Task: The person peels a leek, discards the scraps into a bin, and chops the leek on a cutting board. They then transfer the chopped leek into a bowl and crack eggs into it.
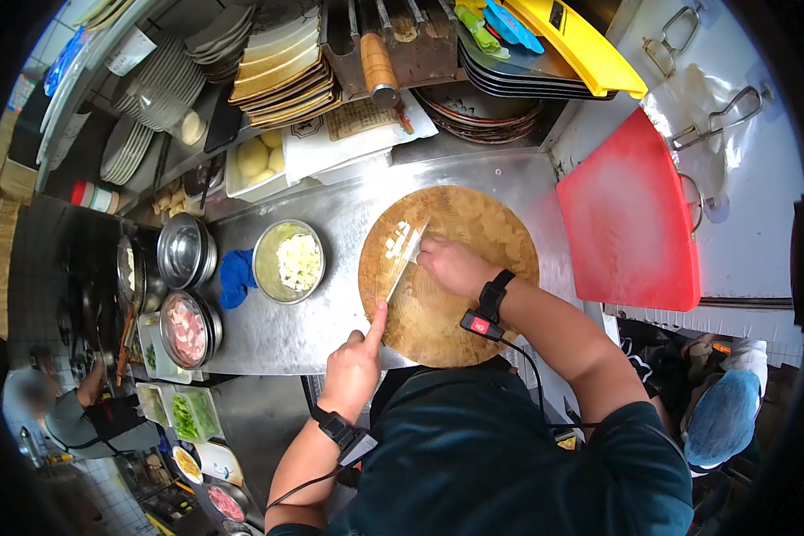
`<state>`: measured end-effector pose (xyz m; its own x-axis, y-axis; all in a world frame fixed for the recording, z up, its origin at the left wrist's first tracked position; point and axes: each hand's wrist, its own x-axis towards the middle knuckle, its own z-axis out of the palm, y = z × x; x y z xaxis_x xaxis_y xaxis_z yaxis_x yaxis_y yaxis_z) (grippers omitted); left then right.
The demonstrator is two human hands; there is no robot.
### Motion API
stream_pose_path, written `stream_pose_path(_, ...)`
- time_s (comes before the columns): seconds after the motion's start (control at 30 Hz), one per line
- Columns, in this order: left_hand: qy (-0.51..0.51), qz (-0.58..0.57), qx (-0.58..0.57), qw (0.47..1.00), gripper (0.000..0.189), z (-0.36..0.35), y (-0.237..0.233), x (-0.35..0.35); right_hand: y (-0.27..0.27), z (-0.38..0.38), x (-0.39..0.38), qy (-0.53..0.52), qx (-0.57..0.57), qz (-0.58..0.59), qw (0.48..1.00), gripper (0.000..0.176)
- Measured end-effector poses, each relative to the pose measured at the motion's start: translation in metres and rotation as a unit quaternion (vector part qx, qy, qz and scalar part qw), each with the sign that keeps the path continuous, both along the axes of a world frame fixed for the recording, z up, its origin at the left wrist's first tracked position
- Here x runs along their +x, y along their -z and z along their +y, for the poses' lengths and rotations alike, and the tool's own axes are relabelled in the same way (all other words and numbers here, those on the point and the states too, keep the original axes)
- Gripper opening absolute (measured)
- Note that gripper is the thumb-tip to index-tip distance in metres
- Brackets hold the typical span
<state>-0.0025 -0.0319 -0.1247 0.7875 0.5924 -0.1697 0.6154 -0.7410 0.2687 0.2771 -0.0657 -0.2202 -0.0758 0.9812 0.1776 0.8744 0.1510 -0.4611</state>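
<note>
A round wooden chopping board (482, 210) lies on the steel counter. My left hand (353, 362) is closed around a knife (405, 265), its index finger stretched along the blade; the handle is hidden in the hand. The blade stands nearly edge-on above the board. My right hand (456, 266) is curled on the board at the blade's right side, fingers pressed on a white piece of food (419, 241) that is mostly hidden. Small white cut pieces (397, 239) lie left of the blade. Nearby, a steel bowl (261, 265) holds pale diced pieces (298, 262).
A blue cloth (237, 278) lies left of the bowl, near a bowl of raw meat (185, 330) and stacked steel bowls (181, 252). A red cutting board (630, 223) leans at the right. Stacked plates (281, 67) fill the shelf. Other people work at both sides.
</note>
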Motion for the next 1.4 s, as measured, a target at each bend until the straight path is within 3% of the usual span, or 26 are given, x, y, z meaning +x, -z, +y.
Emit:
stream_pose_path(0.17, 0.007, 0.039, -0.007, 0.999, 0.091, 0.002, 0.019, 0.012, 0.014, -0.001, -0.001, 0.003, 0.069, 0.020, 0.997, 0.014)
stream_pose_path(0.33, -0.002, -0.015, -0.008, 1.000, 0.093, 0.006, 0.025, 0.009, -0.001, -0.011, 0.004, -0.028, 0.025, -0.013, 0.999, 0.017)
stream_pose_path(0.5, 0.007, 0.024, -0.015, 1.000, 0.093, -0.010, -0.003, -0.001, 0.005, -0.013, 0.002, 0.004, 0.057, 0.001, 0.998, 0.015)
stream_pose_path(0.57, 0.020, 0.030, -0.015, 0.999, 0.093, -0.013, -0.004, -0.004, 0.006, -0.015, 0.002, 0.002, 0.014, -0.012, 1.000, 0.016)
stream_pose_path(0.73, 0.024, 0.003, 0.001, 1.000, 0.090, -0.004, 0.030, 0.007, 0.007, -0.019, 0.006, -0.007, 0.021, 0.009, 1.000, 0.014)
stream_pose_path(0.83, 0.019, -0.027, 0.003, 0.999, 0.087, -0.001, 0.022, 0.006, -0.003, -0.022, 0.011, -0.025, 0.017, -0.001, 1.000, 0.011)
stream_pose_path(1.03, 0.009, 0.018, -0.028, 0.999, 0.091, -0.020, -0.006, 0.000, -0.004, -0.024, 0.013, -0.006, 0.030, -0.005, 1.000, 0.010)
stream_pose_path(1.23, 0.010, 0.042, -0.028, 0.999, 0.092, -0.029, 0.017, 0.012, 0.009, -0.029, 0.018, -0.024, 0.026, -0.003, 0.999, 0.011)
stream_pose_path(1.4, -0.006, -0.031, -0.014, 0.999, 0.087, -0.022, 0.021, 0.011, 0.004, -0.031, 0.022, -0.049, 0.033, 0.001, 0.998, 0.010)
